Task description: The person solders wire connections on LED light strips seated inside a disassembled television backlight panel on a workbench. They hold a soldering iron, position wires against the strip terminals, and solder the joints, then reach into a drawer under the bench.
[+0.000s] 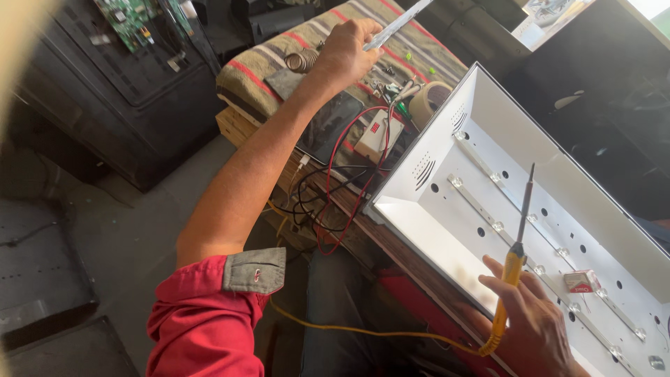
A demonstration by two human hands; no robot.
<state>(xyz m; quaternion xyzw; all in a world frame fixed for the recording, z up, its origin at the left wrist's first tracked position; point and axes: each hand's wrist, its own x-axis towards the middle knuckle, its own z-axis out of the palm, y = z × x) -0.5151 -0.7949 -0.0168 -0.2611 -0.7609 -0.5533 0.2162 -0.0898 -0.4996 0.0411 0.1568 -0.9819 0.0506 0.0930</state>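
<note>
My left hand [347,50] reaches far out over a striped cloth [279,56] and grips the end of a long thin metal strip [398,22]. My right hand [530,318] holds a yellow-handled soldering iron [515,258], tip pointing up, over a white sheet-metal tray [433,230]. Light strips [499,227] with small round lenses run along the tray floor. The iron's yellow cord [363,329] trails left under my arm.
A white meter box [375,134] with red and black leads [335,209], a tape roll [427,101], a coiled metal spring stand [301,61] and a dark tablet [328,126] lie on the bench. A small red-and-white packet [581,281] sits in the tray. Black casings and a green circuit board [132,21] stand left.
</note>
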